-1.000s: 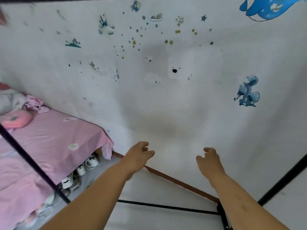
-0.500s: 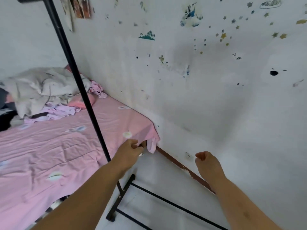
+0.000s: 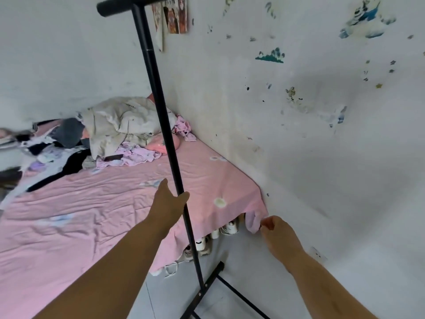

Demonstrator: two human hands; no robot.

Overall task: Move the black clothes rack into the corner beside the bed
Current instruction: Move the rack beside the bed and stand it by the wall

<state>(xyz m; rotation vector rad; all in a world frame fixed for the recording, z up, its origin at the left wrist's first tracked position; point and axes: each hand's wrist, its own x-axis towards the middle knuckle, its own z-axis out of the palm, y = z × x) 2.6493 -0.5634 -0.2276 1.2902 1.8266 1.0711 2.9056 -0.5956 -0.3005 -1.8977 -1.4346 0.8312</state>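
Observation:
The black clothes rack stands at the foot of the bed, its left upright (image 3: 161,111) rising from a floor foot (image 3: 203,290) to the top bar (image 3: 128,4). A low crossbar (image 3: 241,295) runs off to the right along the floor. My left hand (image 3: 169,201) is open against the upright at mid height, and the pole sits in the crook between thumb and fingers. My right hand (image 3: 276,231) is loosely curled with nothing visible in it, right beside the hanging corner of the pink bed sheet (image 3: 253,223). The rack's right side is out of view.
The bed (image 3: 92,203) with its pink sheet fills the left, against the stickered white wall (image 3: 299,157). Crumpled bedding and clothes (image 3: 122,125) are piled at its far end. Several shoes (image 3: 216,236) sit under the bed edge. A wall socket (image 3: 318,255) is low on the right.
The view has swung left toward the bed. My left hand rose from the sheet corner to the rack's upright. My right hand moved up to the sheet corner.

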